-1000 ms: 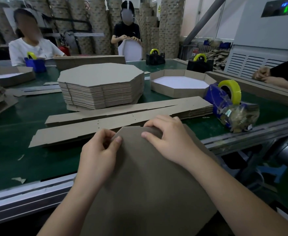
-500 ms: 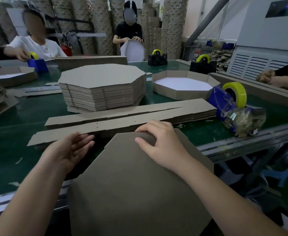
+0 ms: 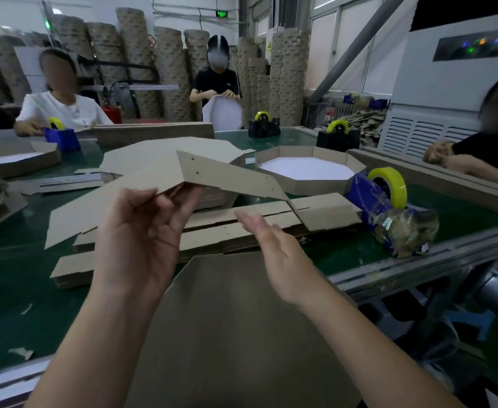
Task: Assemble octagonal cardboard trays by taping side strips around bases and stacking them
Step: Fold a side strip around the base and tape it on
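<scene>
**A:** In the head view, where do we place the side strip?

**B:** We see the side strip (image 3: 227, 175) held above the bench (image 3: 6, 275), up and to the left of the blue tape dispenser (image 3: 371, 195). It is bent at its creases and slopes down toward the dispenser.

**A:** And what do we say of the hands?

**B:** Our left hand (image 3: 141, 240) is grasping the strip, pinching its near edge between thumb and fingers. Our right hand (image 3: 274, 248) is released, with straight fingers that hold nothing. It hovers over the pile of strips (image 3: 227, 231), between the left hand and the dispenser.

**A:** Where do we find the base?

**B:** The base (image 3: 241, 319) lies nearest us, below and to the left of the dispenser, with its far edge at the bench's rail. Neither hand touches it.

**A:** What else do we note?

**B:** A tray (image 3: 315, 187) with a white floor sits just behind the dispenser, to its left. Further left of the dispenser stands the stack of bases (image 3: 135, 163), partly hidden behind the strip.
</scene>
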